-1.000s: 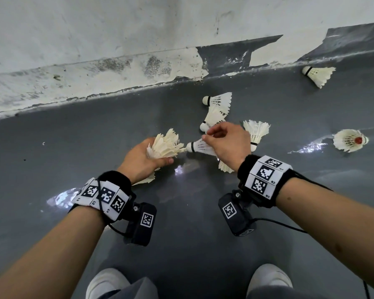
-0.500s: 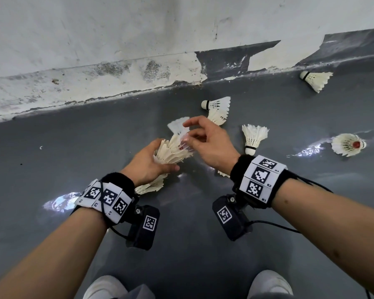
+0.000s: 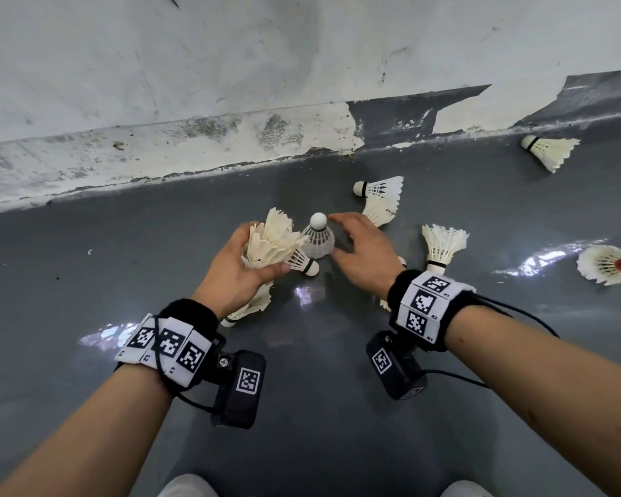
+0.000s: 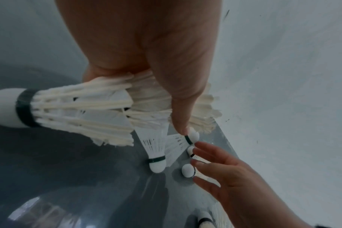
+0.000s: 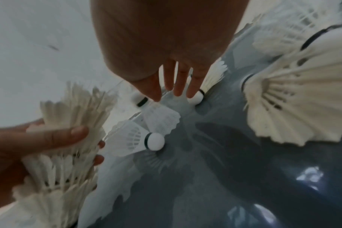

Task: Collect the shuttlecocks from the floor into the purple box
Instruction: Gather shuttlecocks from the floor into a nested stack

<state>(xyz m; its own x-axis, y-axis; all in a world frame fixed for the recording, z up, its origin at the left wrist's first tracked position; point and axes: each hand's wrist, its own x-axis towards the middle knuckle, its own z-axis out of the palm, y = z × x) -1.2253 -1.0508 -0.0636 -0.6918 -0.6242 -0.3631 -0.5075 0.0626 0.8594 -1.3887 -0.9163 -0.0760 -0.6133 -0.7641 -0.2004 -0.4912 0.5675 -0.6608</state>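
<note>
Left hand [image 3: 242,272] clasps a bunch of feather shuttlecocks [image 3: 271,242], thumb and fingers curled round the skirts; most feathers fan up and away toward the wall [image 3: 230,66], while one white cork [image 3: 311,269] points right and toward the person. An upright nylon shuttlecock [image 3: 318,236] stands skirt-down on the glossy grey floor [image 3: 87,263], rounded cork uppermost, between the hands. Right hand [image 3: 364,258] is spread just beside it, fingers straight, holding nothing. More feather shuttlecocks lie on their sides nearby, one [image 3: 379,188] with its cork pointing left.
</note>
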